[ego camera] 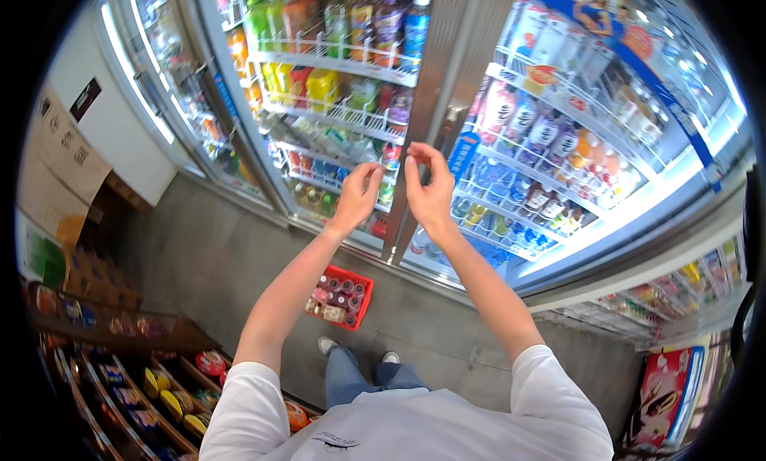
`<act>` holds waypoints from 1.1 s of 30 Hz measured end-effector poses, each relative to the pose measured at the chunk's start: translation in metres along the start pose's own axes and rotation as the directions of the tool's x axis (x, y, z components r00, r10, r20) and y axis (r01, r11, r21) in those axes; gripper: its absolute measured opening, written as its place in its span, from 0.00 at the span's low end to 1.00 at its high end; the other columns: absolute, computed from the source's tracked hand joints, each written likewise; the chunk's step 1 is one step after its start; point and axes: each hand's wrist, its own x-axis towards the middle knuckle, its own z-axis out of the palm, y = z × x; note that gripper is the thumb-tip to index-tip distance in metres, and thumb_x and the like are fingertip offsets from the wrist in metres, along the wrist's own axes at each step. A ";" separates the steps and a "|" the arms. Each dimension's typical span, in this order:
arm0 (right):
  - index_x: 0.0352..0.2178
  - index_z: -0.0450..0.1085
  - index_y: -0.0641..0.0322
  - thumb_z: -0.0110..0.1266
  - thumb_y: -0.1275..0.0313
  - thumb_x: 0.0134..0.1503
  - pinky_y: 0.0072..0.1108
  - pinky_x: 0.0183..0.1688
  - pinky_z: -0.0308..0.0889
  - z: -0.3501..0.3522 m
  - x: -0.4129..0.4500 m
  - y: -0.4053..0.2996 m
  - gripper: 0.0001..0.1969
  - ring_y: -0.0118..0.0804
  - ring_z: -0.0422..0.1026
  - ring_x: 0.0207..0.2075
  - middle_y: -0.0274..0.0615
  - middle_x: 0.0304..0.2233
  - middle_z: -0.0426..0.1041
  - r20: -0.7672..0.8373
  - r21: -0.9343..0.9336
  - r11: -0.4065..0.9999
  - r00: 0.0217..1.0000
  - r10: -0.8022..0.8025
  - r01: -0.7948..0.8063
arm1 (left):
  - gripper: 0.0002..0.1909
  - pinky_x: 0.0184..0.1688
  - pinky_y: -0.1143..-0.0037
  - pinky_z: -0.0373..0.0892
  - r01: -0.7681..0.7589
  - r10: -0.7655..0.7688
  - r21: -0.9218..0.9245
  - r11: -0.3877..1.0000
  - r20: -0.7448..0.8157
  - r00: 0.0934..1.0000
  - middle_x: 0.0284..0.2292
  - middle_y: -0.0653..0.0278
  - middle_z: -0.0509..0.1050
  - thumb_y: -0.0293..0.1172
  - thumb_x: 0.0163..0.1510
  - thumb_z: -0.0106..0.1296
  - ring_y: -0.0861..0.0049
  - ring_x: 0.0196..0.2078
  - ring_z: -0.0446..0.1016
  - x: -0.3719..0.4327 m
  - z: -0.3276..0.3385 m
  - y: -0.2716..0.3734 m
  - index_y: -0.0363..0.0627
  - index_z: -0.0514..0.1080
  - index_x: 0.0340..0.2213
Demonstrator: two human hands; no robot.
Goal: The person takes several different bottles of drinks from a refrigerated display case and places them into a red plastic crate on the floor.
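Both bare hands are raised in front of a glass-fronted drinks cooler. My left hand (356, 199) has loosely curled fingers, the thumb a little apart, and nothing shows in it. It overlaps the lower shelves of bottles (317, 165) behind the left glass. My right hand (432, 189) is in front of the metal door frame (446, 60), fingers bent and spread from the thumb, with nothing between them. A blue strip label (464, 153) is just right of it. Below my left forearm, a red plastic basket (366, 281) on the floor holds several bottles (335, 313).
Bottled drinks (547, 132) fill the brightly lit right cooler. A snack rack (173, 365) with packaged food stands at lower left, near cardboard boxes (99, 275). White shelving (664, 293) is at right, above a red printed box (661, 395). Grey tiles (443, 335) cover the floor.
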 end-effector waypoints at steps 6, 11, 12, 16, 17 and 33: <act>0.30 0.70 0.71 0.50 0.71 0.52 0.25 0.35 0.66 -0.043 0.084 -0.006 0.10 0.40 0.72 0.28 0.49 0.27 0.72 0.007 -0.172 0.985 0.999 0.037 -0.035 | 0.40 0.49 0.71 0.60 0.317 -0.241 -0.559 0.766 0.208 0.948 0.40 0.53 0.71 0.60 0.57 0.23 0.70 0.47 0.67 0.080 0.070 0.049 0.30 0.65 0.44; 0.21 0.72 0.74 0.53 0.66 0.50 0.30 0.30 0.66 -0.042 0.110 -0.014 0.15 0.53 0.71 0.28 0.60 0.23 0.70 0.164 -0.473 0.874 0.963 0.212 -0.112 | 0.48 0.46 0.77 0.61 0.551 -0.217 -0.622 0.556 0.531 0.819 0.36 0.59 0.73 0.71 0.51 0.19 0.76 0.42 0.69 0.103 0.080 0.032 0.30 0.66 0.41; 0.22 0.72 0.74 0.53 0.67 0.50 0.31 0.29 0.66 -0.028 0.112 -0.019 0.15 0.53 0.71 0.27 0.61 0.23 0.70 0.149 -0.490 0.861 0.961 0.235 -0.134 | 0.45 0.45 0.78 0.62 0.556 -0.173 -0.643 0.527 0.559 0.811 0.36 0.61 0.74 0.69 0.52 0.20 0.77 0.43 0.69 0.112 0.066 0.011 0.33 0.66 0.41; 0.22 0.72 0.72 0.54 0.71 0.48 0.35 0.30 0.67 -0.012 0.088 -0.003 0.11 0.56 0.71 0.27 0.60 0.24 0.69 -0.005 -0.633 0.772 0.998 0.068 -0.055 | 0.28 0.45 0.78 0.64 0.578 -0.157 -0.719 0.387 0.566 0.809 0.36 0.74 0.73 0.60 0.57 0.25 0.83 0.41 0.70 0.102 0.082 0.029 0.53 0.65 0.41; 0.22 0.72 0.72 0.54 0.71 0.48 0.35 0.30 0.67 -0.008 0.088 -0.006 0.11 0.56 0.71 0.27 0.60 0.24 0.69 -0.026 -0.639 0.766 0.997 0.069 -0.070 | 0.25 0.46 0.78 0.64 0.567 -0.185 -0.748 0.344 0.538 0.822 0.37 0.77 0.73 0.59 0.57 0.26 0.84 0.42 0.70 0.104 0.077 0.024 0.58 0.65 0.42; 0.24 0.68 0.73 0.56 0.76 0.43 0.32 0.33 0.71 0.009 0.085 -0.024 0.08 0.53 0.73 0.32 0.58 0.29 0.70 -0.340 -0.729 0.572 0.924 0.175 -0.376 | 0.36 0.50 0.71 0.63 0.703 -0.175 -0.672 0.231 0.682 0.710 0.47 0.66 0.67 0.66 0.53 0.23 0.70 0.49 0.66 0.109 0.093 0.036 0.53 0.60 0.49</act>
